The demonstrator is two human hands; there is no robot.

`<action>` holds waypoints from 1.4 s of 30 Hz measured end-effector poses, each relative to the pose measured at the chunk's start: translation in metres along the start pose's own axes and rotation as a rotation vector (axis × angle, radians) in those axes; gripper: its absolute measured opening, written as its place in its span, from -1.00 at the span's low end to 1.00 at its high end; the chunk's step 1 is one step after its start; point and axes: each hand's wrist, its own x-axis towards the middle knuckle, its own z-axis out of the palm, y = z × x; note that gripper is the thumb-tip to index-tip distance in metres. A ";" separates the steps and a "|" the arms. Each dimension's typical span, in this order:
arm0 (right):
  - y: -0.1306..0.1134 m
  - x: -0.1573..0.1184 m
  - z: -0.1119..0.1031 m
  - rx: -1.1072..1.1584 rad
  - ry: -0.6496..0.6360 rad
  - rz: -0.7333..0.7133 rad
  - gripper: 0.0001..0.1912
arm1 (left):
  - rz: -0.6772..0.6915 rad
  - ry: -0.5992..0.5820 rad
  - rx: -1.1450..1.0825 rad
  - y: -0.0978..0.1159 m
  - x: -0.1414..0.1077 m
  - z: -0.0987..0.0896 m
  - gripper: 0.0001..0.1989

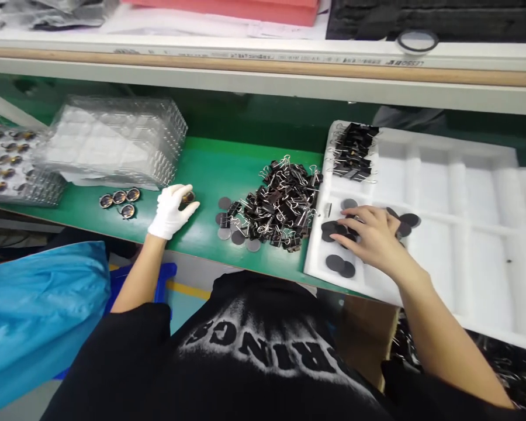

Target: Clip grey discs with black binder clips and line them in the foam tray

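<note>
1. Nearest, short of the counter's (pixel 204 155) front edge, a black shirt (pixel 254 351) covers the view below; dark things (pixel 508 374) at lower right are cut off and indistinct.
2. By the front edge, left of middle, the white-gloved left hand (pixel 173 207) curves thumb and fingers apart around a partly hidden amber round piece (pixel 187 197); whether they grip it, I cannot tell.
3. Farther left along that edge lie four similar pieces (pixel 127 211).
4. The bare right hand (pixel 374 237), half open, reaches onto dark discs (pixel 335 262) in the white tray's (pixel 436 181) near-left part, hiding some; any hold is unclear.
5. Between the hands, binder clips (pixel 280 204) heap up, too tangled to separate.
6. More clips (pixel 354 152) crowd the white tray's far-left corner.
7. Toward the counter's back-left corner stand clear stacked trays (pixel 114 143).
8. Above, a shelf's (pixel 263 73) load is cut off.
</note>
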 end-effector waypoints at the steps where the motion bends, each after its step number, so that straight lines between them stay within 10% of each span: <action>1: 0.001 0.000 0.002 0.014 0.021 -0.003 -0.59 | -0.035 0.016 0.037 0.002 0.000 -0.004 -0.33; 6: -0.006 0.004 0.011 0.042 0.106 0.053 -0.51 | -0.161 -0.169 0.158 0.003 0.002 -0.017 -0.03; 12: -0.024 0.018 0.009 0.081 0.125 0.120 -0.61 | 0.023 -0.181 0.036 0.019 0.026 0.005 -0.40; 19: -0.034 0.017 -0.003 0.194 0.260 0.281 -0.67 | -0.103 -0.053 0.056 0.034 0.042 0.012 -0.47; 24: -0.061 0.020 -0.017 0.500 0.397 0.220 -0.74 | 0.090 0.171 -0.127 0.111 0.026 -0.011 -0.52; 30: -0.107 0.020 -0.025 0.412 0.455 -0.111 -0.72 | 0.496 0.089 -0.207 0.214 0.014 -0.014 -0.61; 36: -0.111 0.015 -0.012 0.335 0.373 -0.306 -0.52 | 0.658 0.133 -0.144 0.232 0.015 -0.004 -0.69; 42: -0.127 0.013 -0.009 0.623 0.467 -0.195 -0.57 | 0.700 0.177 -0.133 0.238 0.010 -0.006 -0.66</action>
